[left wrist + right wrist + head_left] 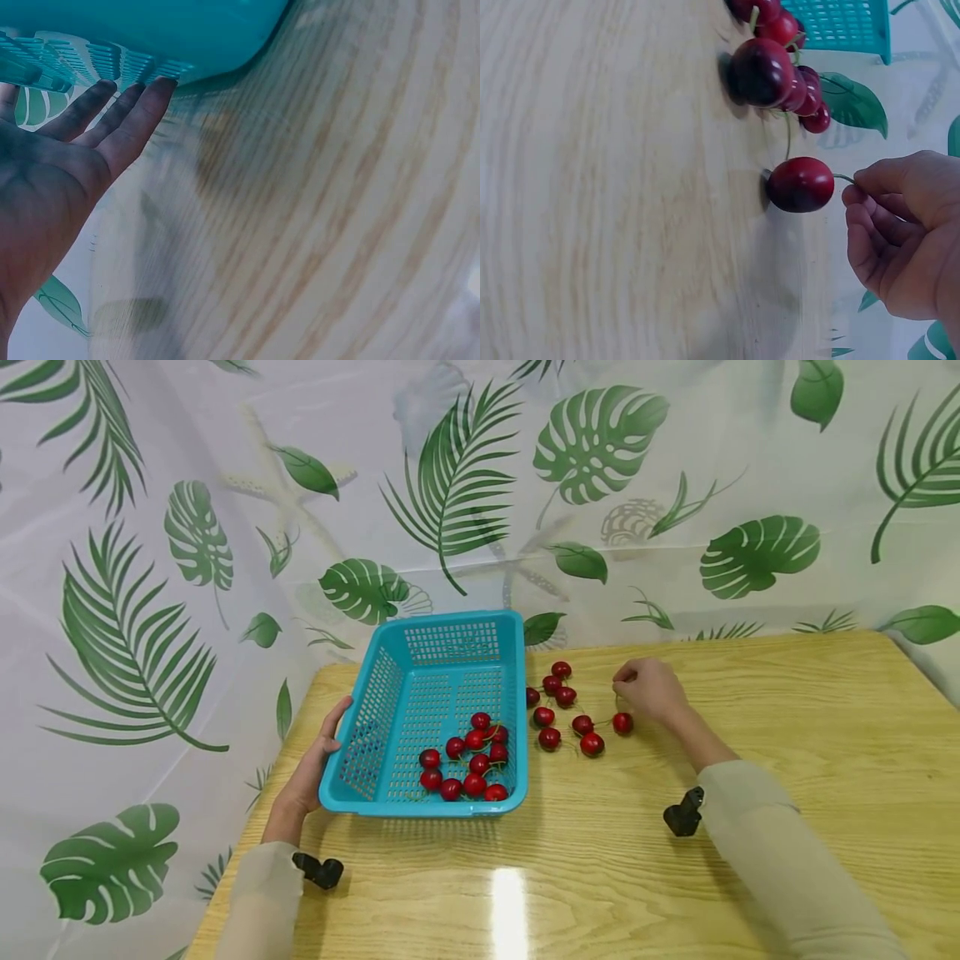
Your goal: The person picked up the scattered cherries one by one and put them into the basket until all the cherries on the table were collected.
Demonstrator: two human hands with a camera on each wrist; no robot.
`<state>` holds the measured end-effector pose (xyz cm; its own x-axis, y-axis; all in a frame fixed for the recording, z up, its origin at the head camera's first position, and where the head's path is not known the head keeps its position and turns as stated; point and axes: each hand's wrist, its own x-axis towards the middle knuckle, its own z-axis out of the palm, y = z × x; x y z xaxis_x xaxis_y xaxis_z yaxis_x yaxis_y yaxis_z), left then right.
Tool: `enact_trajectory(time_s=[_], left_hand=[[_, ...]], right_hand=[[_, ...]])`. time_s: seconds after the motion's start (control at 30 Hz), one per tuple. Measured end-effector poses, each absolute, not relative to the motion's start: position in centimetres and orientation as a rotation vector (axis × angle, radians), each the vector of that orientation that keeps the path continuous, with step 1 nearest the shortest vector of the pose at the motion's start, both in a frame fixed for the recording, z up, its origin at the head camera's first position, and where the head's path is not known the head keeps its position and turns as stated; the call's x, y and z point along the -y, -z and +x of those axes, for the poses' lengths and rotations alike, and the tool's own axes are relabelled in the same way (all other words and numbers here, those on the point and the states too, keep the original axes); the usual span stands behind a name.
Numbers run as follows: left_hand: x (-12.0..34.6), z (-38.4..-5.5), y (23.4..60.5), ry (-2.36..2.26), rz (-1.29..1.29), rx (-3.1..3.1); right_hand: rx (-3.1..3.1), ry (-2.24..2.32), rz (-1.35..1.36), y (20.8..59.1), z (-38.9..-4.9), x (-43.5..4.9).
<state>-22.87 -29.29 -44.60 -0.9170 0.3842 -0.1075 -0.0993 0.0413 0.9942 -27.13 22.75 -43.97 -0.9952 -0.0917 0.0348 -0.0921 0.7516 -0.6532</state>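
Note:
My right hand (651,690) pinches the thin green stem (843,178) of a dark red cherry (801,184) between thumb and index finger. That cherry hangs close over the wooden table, right of the other loose cherries. My left hand (306,778) is at the left side of a turquoise plastic basket (518,718), thumb by the rim. In the left wrist view, its outstretched fingers (139,124) touch the basket's slotted outer wall. Several red cherries (475,785) with stems lie inside the basket, gathered at its near right corner.
Several loose cherries (550,739) lie on the table (600,860) between the basket and my right hand. A white cloth with green leaf prints (472,468) hangs behind the table and along its left side. Small black cameras (684,814) sit at both sleeves.

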Motion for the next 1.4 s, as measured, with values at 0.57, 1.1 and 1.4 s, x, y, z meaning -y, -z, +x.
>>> enact_trajectory(time_s=[0.57,1.1,1.4], left_hand=[[29.3,-22.8,44.7,-1.937,0.307,-1.981],[29.2,-22.8,44.5,-1.952,0.267,-1.965],[29.2,-23.0,44.6,-1.951,0.258,-1.968]], right_hand=[[2.453,-1.292,0.007,40.2,-26.8,-19.7],[2.08,-1.629,0.213,36.7,-24.8,-12.4],[2.158,-1.603,0.568,37.0,-22.7,-6.5]])
